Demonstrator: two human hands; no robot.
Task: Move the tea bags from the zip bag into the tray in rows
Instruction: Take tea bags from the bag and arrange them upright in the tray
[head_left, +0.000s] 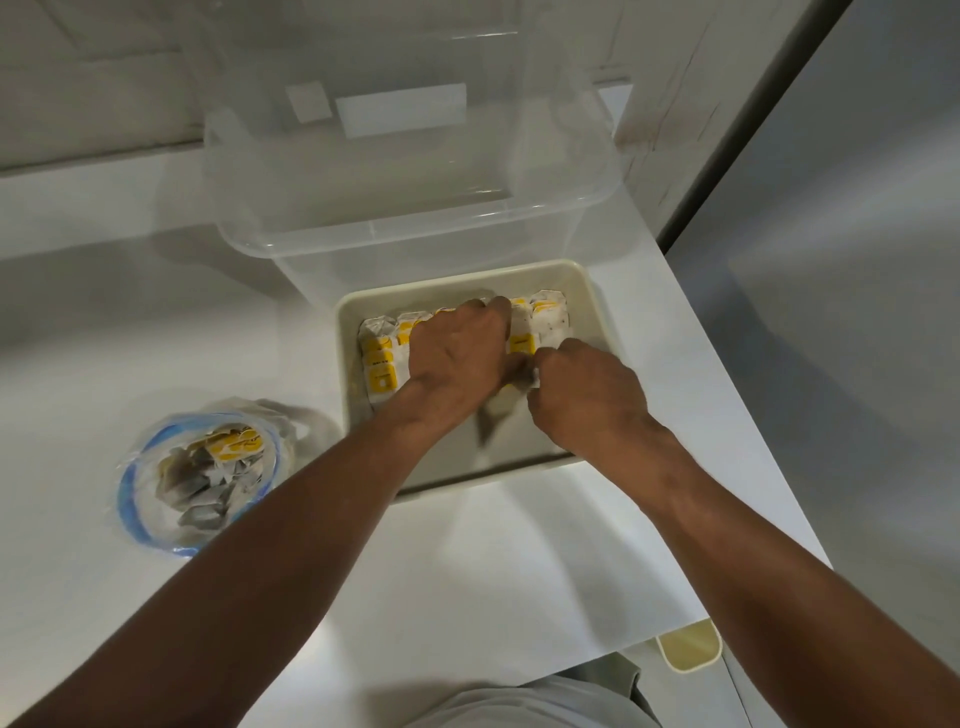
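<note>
A cream tray (592, 296) sits on the white counter and holds a row of white tea bags with yellow tags (382, 358) along its far side. My left hand (457, 353) lies over the middle of that row, fingers curled down onto the bags. My right hand (587, 389) is beside it and pinches a tea bag (532, 376) at the near edge of the row. To the left on the counter stands the open zip bag (202, 473) with a blue seal, several tea bags still inside it.
A large clear plastic bin (415, 208) stands right behind the tray. The counter's right edge (727, 415) runs diagonally close to the tray, with grey floor beyond. A small cream container (691, 649) shows below the counter's near edge.
</note>
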